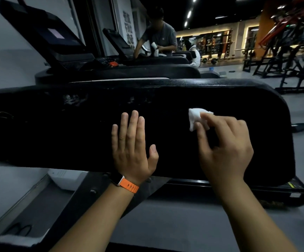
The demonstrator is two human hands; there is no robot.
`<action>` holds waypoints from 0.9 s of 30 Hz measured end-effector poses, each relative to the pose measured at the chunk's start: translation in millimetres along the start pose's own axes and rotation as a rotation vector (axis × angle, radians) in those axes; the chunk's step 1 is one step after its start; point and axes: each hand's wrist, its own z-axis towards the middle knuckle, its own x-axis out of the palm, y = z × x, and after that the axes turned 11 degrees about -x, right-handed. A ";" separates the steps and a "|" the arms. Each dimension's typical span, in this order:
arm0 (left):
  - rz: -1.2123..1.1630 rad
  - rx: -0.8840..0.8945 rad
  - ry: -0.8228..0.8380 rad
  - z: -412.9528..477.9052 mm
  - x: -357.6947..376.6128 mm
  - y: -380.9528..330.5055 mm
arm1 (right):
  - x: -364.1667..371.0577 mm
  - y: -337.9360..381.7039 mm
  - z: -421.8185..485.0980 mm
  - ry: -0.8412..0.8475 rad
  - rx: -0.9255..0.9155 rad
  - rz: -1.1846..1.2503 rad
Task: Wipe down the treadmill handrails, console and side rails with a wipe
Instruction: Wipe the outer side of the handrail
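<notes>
A broad black treadmill side rail (74, 128) runs across the middle of the view and ends in a rounded corner at the right. My left hand (132, 148) lies flat on it with straight fingers; an orange watch strap is on that wrist. My right hand (224, 144) pinches a crumpled white wipe (195, 117) between fingertips and thumb and holds it against the rail's right part. The treadmill's dark console (44, 31) with its screen rises at the upper left.
Another treadmill console (117, 42) stands behind, where a person in a grey shirt (161, 39) leans over it holding something white. Weight machines (284, 57) fill the far right. Grey floor (184, 224) lies below the rail.
</notes>
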 end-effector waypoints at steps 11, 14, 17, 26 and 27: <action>-0.018 0.000 0.031 -3.0 -0.7 1.8 | 25.9 15.0 32.0 0.024 -0.213 -0.072; -0.052 -0.001 0.026 -3.5 0.0 1.5 | 28.4 19.6 28.2 0.024 -0.245 -0.106; -0.078 -0.002 0.060 -2.0 -6.2 3.8 | 28.8 28.9 29.2 0.043 -0.245 -0.140; -0.148 0.033 0.116 8.6 -28.6 67.9 | 28.4 42.3 32.9 0.028 -0.133 -0.245; -0.151 0.038 0.113 10.3 -30.4 77.5 | 32.1 48.9 32.0 -0.002 -0.082 -0.240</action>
